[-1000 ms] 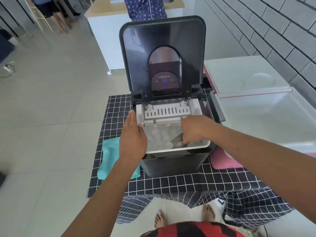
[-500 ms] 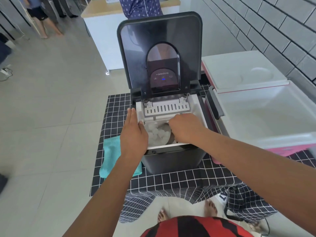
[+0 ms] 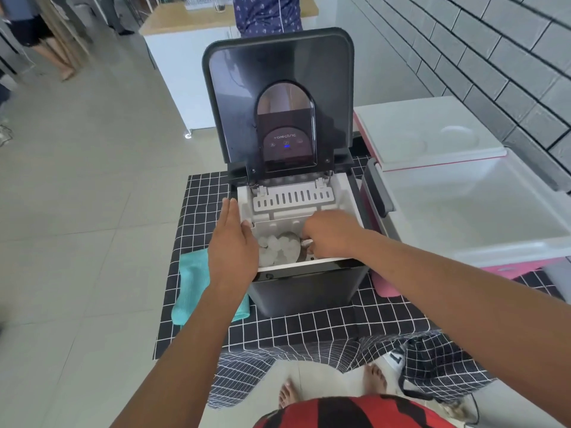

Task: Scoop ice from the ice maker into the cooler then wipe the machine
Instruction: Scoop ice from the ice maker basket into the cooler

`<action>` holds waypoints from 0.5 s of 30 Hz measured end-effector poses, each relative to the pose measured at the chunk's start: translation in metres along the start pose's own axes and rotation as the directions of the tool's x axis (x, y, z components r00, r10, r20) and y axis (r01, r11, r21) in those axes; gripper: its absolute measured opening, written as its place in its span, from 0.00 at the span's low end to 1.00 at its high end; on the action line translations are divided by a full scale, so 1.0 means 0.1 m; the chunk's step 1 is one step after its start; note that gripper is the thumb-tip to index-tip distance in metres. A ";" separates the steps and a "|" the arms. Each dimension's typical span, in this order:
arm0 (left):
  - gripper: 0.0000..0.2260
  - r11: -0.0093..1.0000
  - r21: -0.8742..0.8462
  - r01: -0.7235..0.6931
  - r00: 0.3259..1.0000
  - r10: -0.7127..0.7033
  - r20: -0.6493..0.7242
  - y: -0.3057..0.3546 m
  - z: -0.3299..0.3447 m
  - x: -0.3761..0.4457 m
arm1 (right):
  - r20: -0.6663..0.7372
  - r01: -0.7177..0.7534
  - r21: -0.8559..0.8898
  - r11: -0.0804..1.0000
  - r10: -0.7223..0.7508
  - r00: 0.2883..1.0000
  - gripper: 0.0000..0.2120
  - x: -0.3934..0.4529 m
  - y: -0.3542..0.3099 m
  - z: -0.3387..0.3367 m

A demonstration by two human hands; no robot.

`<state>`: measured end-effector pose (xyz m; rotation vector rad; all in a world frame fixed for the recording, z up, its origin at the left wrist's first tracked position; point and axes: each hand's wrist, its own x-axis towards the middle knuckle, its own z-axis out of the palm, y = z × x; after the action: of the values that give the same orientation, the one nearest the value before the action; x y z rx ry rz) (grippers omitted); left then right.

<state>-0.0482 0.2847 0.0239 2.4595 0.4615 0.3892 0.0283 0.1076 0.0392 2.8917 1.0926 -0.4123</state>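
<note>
Ice scooped inside the open ice maker (image 3: 304, 282).
A scoop (image 3: 304, 246) is gripped by the right hand (image 3: 332, 233) among the ice (image 3: 276, 247); the left hand (image 3: 233, 242) is laid flat on the rim.

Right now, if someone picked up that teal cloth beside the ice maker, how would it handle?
The teal woven cloth would probably go floppy: it lies rumpled and draped over the edge of the black-and-white checked tablecloth. It is likely light, since it looks thin. It seems unlikely to slip, given its ribbed texture.
</note>
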 end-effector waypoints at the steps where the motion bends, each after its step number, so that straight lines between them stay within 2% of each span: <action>1: 0.22 1.000 -0.004 -0.001 1.000 0.001 -0.004 0.00 0.01 0.00 | -0.014 0.002 0.018 1.000 -0.001 1.000 0.05 -0.02 0.01 -0.01; 3: 0.22 1.000 -0.018 -0.002 1.000 0.002 -0.013 -0.01 0.01 0.00 | -0.066 0.019 0.036 0.999 -0.017 0.998 0.04 -0.08 0.05 -0.03; 5: 0.22 0.999 -0.034 0.002 1.000 -0.003 -0.017 -0.01 0.02 -0.01 | -0.120 0.035 0.070 0.997 -0.027 0.992 0.07 -0.17 0.09 -0.04; 9: 0.22 0.999 -0.054 0.003 1.000 -0.005 -0.029 -0.04 0.02 -0.01 | -0.142 -0.007 0.142 0.990 0.027 0.989 0.09 -0.34 0.12 0.02; 13: 0.21 0.996 -0.089 0.011 1.000 -0.013 -0.023 -0.04 0.02 -0.01 | -0.229 -0.055 0.224 0.973 0.107 0.968 0.04 -0.48 0.15 0.04; 15: 0.21 0.994 -0.112 0.014 1.000 -0.017 -0.024 -0.04 0.02 -0.01 | -0.239 -0.079 0.262 0.962 0.144 0.960 0.06 -0.52 0.14 0.05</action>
<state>-0.0495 0.2866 0.0198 2.3438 0.4567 0.4286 -0.0012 0.0622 0.0466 3.2872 0.9573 -0.1862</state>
